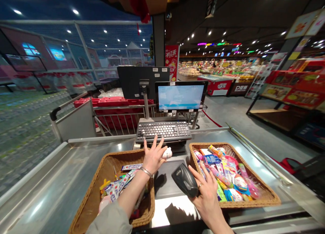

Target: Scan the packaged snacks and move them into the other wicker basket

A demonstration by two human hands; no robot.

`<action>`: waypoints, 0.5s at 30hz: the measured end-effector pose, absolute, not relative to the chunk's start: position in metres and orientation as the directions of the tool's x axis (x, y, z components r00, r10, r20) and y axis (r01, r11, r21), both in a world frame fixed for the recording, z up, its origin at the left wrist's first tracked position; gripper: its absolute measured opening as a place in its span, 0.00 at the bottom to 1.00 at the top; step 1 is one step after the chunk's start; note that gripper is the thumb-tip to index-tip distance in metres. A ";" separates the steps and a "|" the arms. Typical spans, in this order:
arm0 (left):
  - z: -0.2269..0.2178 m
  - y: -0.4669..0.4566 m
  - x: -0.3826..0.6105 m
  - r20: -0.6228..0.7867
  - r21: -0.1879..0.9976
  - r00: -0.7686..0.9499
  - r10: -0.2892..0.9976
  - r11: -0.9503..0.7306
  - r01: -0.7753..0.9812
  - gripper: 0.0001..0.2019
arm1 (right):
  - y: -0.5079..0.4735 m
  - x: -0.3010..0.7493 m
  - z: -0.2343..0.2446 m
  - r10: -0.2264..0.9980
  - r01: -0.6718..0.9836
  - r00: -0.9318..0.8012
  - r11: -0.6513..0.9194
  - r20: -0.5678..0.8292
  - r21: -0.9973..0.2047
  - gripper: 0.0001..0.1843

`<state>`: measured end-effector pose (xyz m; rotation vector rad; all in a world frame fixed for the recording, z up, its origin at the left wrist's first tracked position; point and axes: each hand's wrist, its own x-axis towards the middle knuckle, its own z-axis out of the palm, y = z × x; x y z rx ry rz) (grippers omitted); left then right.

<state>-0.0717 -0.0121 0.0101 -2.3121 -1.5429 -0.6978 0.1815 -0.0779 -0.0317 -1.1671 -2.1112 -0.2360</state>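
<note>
My left hand [154, 155], with a bracelet at the wrist, reaches over the near edge of the keyboard [164, 129]. A small white rounded item [167, 153] with dark marks is pinched at its thumb side, while the other fingers are spread. In my right hand [207, 190] is a black barcode scanner [185, 180], gripped near its thumb; the fingers stretch forward at the edge of the right wicker basket [264, 203]. That basket holds many colourful packaged candies and toys [228, 173]. Under my left forearm, the left wicker basket [92, 190] contains candy sticks [120, 186] and small items.
Beyond the keyboard stand a lit monitor [181, 95] and the back of a second screen [133, 83]. The metal counter [50, 173] extends to both sides. A railed cart [122, 117] is behind it. Boxed goods [291, 86] are stacked at right.
</note>
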 end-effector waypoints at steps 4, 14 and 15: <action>0.011 -0.010 -0.069 0.524 0.036 0.326 0.787 -0.403 0.914 0.25 | -0.079 0.183 -0.032 0.672 0.798 -0.313 0.570 0.671 -0.198 0.15; 0.016 -0.003 -0.056 0.525 0.036 0.359 0.772 -0.442 0.897 0.27 | -0.081 0.190 -0.026 0.647 0.802 -0.246 0.554 0.722 -0.224 0.18; 0.016 -0.001 -0.055 0.526 0.030 0.365 0.768 -0.446 0.895 0.27 | -0.081 0.191 -0.026 0.646 0.804 -0.246 0.552 0.722 -0.220 0.19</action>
